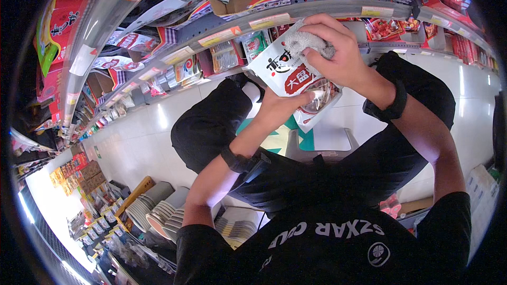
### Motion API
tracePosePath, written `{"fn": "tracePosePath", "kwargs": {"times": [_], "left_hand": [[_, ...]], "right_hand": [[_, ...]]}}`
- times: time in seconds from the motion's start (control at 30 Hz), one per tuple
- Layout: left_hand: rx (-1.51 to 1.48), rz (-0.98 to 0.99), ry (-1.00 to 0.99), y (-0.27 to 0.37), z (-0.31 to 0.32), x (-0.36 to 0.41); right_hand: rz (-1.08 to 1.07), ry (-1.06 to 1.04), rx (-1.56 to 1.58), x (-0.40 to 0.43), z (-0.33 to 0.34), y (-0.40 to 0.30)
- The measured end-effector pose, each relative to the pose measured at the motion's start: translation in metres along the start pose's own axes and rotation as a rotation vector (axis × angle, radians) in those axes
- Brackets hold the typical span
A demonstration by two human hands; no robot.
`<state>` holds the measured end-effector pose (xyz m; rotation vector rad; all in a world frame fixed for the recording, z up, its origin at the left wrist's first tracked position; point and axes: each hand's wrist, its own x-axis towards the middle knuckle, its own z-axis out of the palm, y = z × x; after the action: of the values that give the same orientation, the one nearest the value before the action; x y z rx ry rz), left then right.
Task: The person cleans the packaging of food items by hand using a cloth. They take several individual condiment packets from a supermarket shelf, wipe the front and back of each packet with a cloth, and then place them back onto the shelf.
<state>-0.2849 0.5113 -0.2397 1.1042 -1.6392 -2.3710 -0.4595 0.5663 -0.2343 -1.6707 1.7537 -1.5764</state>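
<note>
A white food packet [277, 77] with red and black print and a picture of food is held tilted in front of the shelves, above the floor between the knees. My left hand [283, 105] grips its lower edge, with the thumb lying over the front. My right hand [334, 47] holds a crumpled grey-white cloth [307, 43] pressed on the upper part of the packet. The fingers of that hand curl over the cloth. Each wrist wears a black band.
Store shelves [317, 12] with price tags curve across the top and left, holding open cardboard boxes [253, 0] of packets. A grey plastic stool [317, 152] is between the legs on the tiled floor [146, 126]. Stacked dishes [148, 206] stand behind, at the lower left.
</note>
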Motion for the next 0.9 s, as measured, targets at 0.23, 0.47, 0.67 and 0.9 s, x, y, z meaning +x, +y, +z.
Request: {"fn": "tracePosePath", "kwargs": {"times": [0.23,0.47,0.67,0.9], "left_hand": [[-0.17,0.08,-0.032,-0.007,-0.002,0.002],[-0.364,-0.011,-0.027,-0.015,-0.009,0.003],[-0.477,-0.003,-0.01,-0.012,-0.006,0.002],[-0.522,-0.021,0.043,-0.01,-0.006,0.002]], "right_hand": [[-0.004,0.014,-0.017,0.001,0.0,0.002],[-0.007,0.036,-0.071,0.0,0.0,0.005],[-0.008,0.038,-0.067,-0.001,0.001,0.006],[0.004,0.061,-0.057,0.001,0.003,0.007]]}}
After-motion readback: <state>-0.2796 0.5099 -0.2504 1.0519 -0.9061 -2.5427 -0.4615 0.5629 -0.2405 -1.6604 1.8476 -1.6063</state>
